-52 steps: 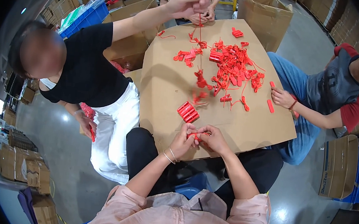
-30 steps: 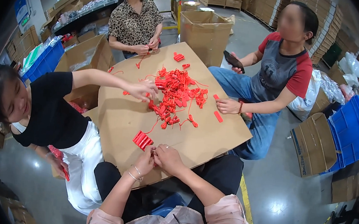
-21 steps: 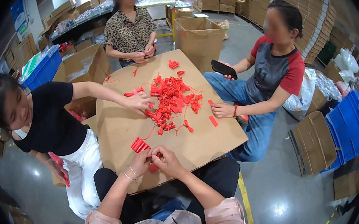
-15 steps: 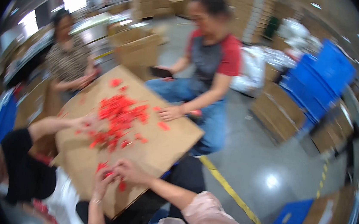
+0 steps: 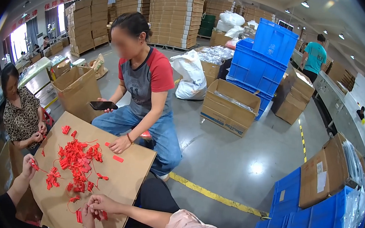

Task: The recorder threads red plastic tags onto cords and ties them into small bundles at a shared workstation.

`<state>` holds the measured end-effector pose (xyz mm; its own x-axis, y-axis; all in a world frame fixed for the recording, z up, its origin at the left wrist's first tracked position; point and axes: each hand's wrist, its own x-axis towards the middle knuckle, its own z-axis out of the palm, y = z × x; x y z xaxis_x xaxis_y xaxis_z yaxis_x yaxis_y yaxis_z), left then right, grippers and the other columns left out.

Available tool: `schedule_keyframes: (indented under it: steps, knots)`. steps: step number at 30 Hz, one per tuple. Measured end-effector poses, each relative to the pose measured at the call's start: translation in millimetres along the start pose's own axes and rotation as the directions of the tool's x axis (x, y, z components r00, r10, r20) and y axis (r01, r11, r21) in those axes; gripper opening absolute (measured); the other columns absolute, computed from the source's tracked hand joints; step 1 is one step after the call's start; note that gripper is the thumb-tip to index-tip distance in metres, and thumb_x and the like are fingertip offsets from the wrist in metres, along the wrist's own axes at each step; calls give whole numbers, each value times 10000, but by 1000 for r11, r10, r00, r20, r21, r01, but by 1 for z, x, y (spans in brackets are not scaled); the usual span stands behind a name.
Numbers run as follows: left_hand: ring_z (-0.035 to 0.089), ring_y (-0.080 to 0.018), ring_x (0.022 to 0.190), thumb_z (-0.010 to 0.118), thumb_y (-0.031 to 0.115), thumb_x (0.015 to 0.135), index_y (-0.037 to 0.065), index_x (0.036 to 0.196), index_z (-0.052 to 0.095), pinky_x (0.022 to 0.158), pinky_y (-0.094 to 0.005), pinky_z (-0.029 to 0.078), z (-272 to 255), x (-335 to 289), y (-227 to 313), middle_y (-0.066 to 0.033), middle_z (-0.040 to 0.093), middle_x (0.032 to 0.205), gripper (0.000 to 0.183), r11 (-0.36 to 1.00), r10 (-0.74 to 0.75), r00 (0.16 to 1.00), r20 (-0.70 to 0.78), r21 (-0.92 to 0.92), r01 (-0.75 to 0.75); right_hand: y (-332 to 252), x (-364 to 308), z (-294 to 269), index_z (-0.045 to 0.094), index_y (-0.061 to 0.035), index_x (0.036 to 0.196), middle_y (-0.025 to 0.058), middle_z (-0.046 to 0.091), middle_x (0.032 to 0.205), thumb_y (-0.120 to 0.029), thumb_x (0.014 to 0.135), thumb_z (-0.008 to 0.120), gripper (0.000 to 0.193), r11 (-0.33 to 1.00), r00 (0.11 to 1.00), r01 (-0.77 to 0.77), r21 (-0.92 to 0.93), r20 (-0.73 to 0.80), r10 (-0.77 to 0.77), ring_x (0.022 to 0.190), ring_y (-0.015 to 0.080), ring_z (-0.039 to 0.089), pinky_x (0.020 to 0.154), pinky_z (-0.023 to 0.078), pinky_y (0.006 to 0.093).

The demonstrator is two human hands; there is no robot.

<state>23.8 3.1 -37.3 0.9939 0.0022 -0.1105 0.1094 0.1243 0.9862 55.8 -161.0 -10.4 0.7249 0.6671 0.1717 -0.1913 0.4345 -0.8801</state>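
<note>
My left hand [image 5: 87, 215] and my right hand [image 5: 102, 204] meet at the near edge of a cardboard-topped table, fingers pinched together. Between and just below them shows a red corded tag [image 5: 103, 215], partly hidden by the fingers. Another small stack of red tags [image 5: 79, 216] lies close against the left hand. Farther up the board spreads a tangled heap of red tags with cords [image 5: 75, 158], a few strays around it. The cardboard top [image 5: 123, 176] carries them all.
Across the table a seated person [image 5: 146, 79] holds a phone [image 5: 103, 105] and rests a hand on the board. At left, a co-worker's hand [image 5: 29, 167] pulls a red cord; another person [image 5: 22, 111] sits beyond. Blue crates [image 5: 257, 68] and cartons [image 5: 229, 107] stand right.
The view has swung right and up, so the table sits lower left. My hands stay pinched together over the red tag. The co-worker's hand at left has drawn back from the heap.
</note>
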Motion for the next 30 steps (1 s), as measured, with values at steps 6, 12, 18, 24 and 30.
schedule_keyframes:
  steps: [6, 12, 18, 24, 30]
  knots:
    - [476, -85, 358, 456, 288, 894, 37, 790, 546, 304, -180, 335, 11, -1, 13, -38, 531, 568, 287, 937, -25, 994, 104, 348, -12, 8, 3, -26, 545, 17, 1037, 31, 593, 791, -111, 857, 506, 224, 999, 993, 51, -7, -109, -52, 677, 64, 559, 584, 458, 191]
    - [490, -79, 446, 632, 69, 747, 31, 824, 475, 373, -192, 368, -12, -13, 23, -27, 529, 632, 180, 898, -124, 991, 53, 430, 89, 16, 7, -29, 556, 15, 1022, 34, 597, 808, -117, 860, 508, 215, 1000, 986, -9, -21, -165, 6, 683, 75, 572, 608, 470, 200]
    - [484, -98, 425, 602, 49, 757, 35, 744, 486, 392, -210, 392, -24, -17, 21, -24, 519, 581, 118, 933, -113, 993, 36, 348, 93, 27, 9, -37, 543, 10, 1057, 34, 594, 841, -113, 872, 493, 227, 991, 968, -93, 96, -225, 113, 720, 74, 565, 646, 468, 198]
    - [513, -125, 435, 546, 105, 820, 20, 703, 540, 424, -231, 450, -32, -34, 12, -54, 549, 597, 145, 958, -230, 973, 9, 177, 224, 32, 1, -35, 537, 16, 1069, 40, 593, 853, -99, 868, 498, 235, 984, 968, -142, 105, -194, 161, 723, 84, 572, 655, 474, 198]
    - [536, -149, 437, 561, 113, 817, 26, 708, 516, 389, -250, 442, -30, -28, 24, -75, 553, 588, 147, 927, -310, 948, -74, 199, 319, 24, 5, -39, 559, 14, 1024, 36, 603, 830, -113, 852, 532, 215, 981, 977, -175, -79, -135, 163, 694, 79, 568, 616, 462, 194]
